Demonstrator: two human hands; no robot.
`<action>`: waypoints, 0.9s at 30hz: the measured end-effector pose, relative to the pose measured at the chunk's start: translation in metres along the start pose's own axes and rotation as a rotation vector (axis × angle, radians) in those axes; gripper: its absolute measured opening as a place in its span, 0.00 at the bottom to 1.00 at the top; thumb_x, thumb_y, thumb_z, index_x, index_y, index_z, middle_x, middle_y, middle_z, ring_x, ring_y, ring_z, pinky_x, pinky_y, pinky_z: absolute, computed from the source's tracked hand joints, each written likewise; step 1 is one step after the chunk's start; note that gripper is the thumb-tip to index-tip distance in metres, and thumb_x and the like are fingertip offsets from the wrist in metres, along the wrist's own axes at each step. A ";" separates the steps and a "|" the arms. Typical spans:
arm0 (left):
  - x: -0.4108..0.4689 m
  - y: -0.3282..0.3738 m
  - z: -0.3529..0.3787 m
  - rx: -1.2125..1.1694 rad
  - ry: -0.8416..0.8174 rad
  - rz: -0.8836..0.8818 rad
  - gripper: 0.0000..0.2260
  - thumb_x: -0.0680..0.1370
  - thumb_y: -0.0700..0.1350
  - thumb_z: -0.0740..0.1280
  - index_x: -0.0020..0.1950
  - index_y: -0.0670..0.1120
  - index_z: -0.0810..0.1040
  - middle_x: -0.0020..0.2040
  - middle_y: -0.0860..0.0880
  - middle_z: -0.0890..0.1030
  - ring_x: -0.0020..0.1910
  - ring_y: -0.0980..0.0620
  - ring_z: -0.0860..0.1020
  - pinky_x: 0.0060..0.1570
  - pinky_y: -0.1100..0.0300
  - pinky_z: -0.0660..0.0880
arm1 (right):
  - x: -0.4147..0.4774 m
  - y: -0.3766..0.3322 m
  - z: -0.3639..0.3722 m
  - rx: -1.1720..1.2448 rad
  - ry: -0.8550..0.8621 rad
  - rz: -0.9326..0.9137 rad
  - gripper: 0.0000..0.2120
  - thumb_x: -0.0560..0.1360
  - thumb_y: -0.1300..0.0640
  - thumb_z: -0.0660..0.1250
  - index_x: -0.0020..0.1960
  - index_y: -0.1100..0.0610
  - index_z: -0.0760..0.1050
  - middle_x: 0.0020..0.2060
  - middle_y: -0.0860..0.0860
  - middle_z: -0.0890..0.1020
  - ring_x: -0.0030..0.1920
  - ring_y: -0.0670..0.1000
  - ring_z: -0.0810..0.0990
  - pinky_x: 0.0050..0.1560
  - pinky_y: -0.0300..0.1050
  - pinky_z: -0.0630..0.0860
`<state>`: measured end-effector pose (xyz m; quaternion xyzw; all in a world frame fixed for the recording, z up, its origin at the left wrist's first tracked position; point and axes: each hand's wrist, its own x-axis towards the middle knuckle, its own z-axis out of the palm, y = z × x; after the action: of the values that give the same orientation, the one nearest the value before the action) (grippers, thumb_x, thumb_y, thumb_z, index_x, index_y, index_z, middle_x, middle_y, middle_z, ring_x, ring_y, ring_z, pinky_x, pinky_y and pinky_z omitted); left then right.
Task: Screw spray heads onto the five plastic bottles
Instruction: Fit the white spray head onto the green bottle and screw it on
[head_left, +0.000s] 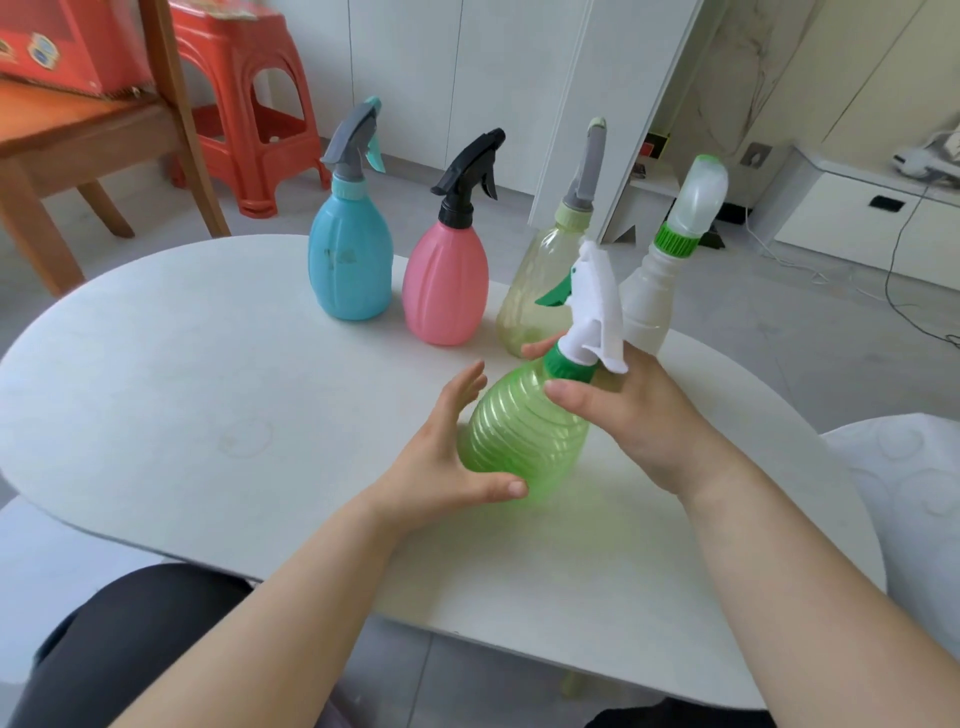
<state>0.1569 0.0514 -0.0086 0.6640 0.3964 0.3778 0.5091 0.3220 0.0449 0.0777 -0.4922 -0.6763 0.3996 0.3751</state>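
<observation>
A green ribbed bottle (519, 431) leans tilted over the white table (208, 389) between my hands. It carries a white spray head (597, 301) with a green collar. My right hand (639, 421) holds the bottle at the neck, thumb on the shoulder and fingers curled round the collar. My left hand (436, 462) cups the lower body, thumb against the base, fingers straight beside the bottle. Behind stand a blue bottle (348, 260), a pink bottle (444, 291), a yellowish clear bottle (524, 291) and a white bottle (644, 301), each with a spray head on.
A wooden chair (78, 135) and an orange plastic stool (249, 104) stand beyond the table's far left. A white padded seat (909, 493) sits at the right edge. Cables lie on the floor at the far right.
</observation>
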 end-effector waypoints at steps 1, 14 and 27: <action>-0.001 0.000 0.000 0.007 0.024 -0.006 0.47 0.47 0.73 0.69 0.60 0.65 0.52 0.67 0.55 0.61 0.70 0.58 0.59 0.67 0.61 0.59 | 0.000 -0.001 -0.004 0.029 0.022 0.000 0.10 0.70 0.61 0.68 0.50 0.54 0.75 0.48 0.44 0.80 0.51 0.43 0.78 0.49 0.31 0.74; 0.006 -0.009 0.018 0.773 0.105 -0.026 0.28 0.73 0.58 0.63 0.69 0.50 0.61 0.72 0.51 0.62 0.72 0.53 0.58 0.68 0.62 0.49 | -0.024 0.028 -0.129 -0.091 0.542 0.178 0.07 0.71 0.62 0.66 0.48 0.54 0.73 0.44 0.52 0.78 0.48 0.54 0.75 0.53 0.48 0.71; 0.011 -0.016 0.024 0.989 0.105 -0.061 0.26 0.74 0.60 0.58 0.69 0.53 0.60 0.74 0.53 0.59 0.74 0.55 0.52 0.71 0.59 0.44 | 0.028 0.066 -0.139 -0.149 0.601 0.227 0.15 0.72 0.60 0.63 0.58 0.61 0.69 0.48 0.54 0.73 0.49 0.54 0.72 0.52 0.47 0.68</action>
<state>0.1808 0.0553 -0.0279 0.7941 0.5726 0.1622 0.1233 0.4646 0.1088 0.0763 -0.6865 -0.5034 0.2250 0.4740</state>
